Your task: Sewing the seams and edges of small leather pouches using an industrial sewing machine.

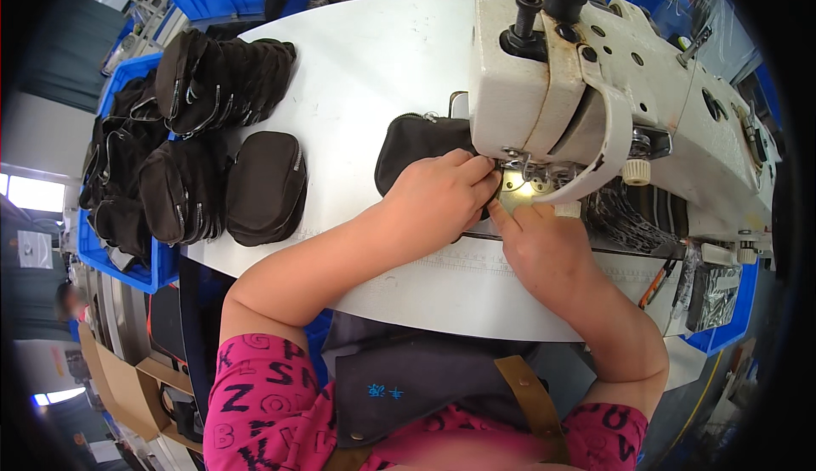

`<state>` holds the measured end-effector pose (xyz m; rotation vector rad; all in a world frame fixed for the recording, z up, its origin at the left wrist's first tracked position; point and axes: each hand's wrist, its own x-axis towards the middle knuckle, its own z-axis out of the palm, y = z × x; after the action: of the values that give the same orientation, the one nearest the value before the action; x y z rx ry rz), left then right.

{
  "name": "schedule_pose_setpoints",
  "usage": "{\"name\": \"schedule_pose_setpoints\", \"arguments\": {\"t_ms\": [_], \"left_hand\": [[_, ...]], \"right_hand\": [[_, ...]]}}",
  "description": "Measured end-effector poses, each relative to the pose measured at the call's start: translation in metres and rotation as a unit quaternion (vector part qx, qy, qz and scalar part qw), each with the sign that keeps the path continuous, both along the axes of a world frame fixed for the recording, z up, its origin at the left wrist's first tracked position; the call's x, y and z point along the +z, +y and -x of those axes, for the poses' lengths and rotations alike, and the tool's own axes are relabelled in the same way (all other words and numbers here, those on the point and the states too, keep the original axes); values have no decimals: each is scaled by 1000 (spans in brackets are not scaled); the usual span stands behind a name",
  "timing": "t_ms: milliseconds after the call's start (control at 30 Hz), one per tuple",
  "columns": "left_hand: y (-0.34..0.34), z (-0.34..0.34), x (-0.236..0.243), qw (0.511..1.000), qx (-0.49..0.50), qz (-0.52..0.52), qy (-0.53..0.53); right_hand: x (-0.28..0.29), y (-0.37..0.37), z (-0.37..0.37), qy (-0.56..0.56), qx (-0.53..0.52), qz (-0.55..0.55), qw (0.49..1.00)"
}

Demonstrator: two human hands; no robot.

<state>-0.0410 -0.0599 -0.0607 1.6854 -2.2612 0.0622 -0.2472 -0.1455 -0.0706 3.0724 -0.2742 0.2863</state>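
A dark zippered pouch (421,144) lies flat on the white table, its right edge reaching the needle area of a white sewing machine (518,80). My left hand (442,195) rests on the pouch, fingers bent and pressed together on its right edge near the presser foot. Close by, my right hand (544,237) has its index finger stretched toward the same edge, just below the lit needle plate (520,184). Its other fingers are partly hidden under the machine's curved white guard (608,144). The fingertips of both hands almost meet.
Stacked dark pouches (174,186) stand at the left, beside a single pouch (266,186) and a filled blue bin (157,267). Right of the machine bed are dark strips (633,216), an orange-handled tool (654,284) and another blue bin (735,314). A printed ruler (425,263) runs along the table.
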Motion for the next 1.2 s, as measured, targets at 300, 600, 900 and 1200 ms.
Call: {"name": "schedule_pose_setpoints", "arguments": {"t_ms": [300, 600, 900, 1200], "left_hand": [[-1, -10, 8, 994, 13, -42, 103], [-12, -32, 2, 956, 34, -86, 279], [-9, -27, 0, 967, 47, -84, 238], [-6, -10, -9, 986, 64, 44, 147]], "right_hand": [[0, -5, -5, -29, -21, 5, 999], [-10, -15, -15, -115, -59, -8, 992], [-12, -21, -32, -206, -48, 97, 972], [-23, -21, -35, -237, -45, 137, 961]]}}
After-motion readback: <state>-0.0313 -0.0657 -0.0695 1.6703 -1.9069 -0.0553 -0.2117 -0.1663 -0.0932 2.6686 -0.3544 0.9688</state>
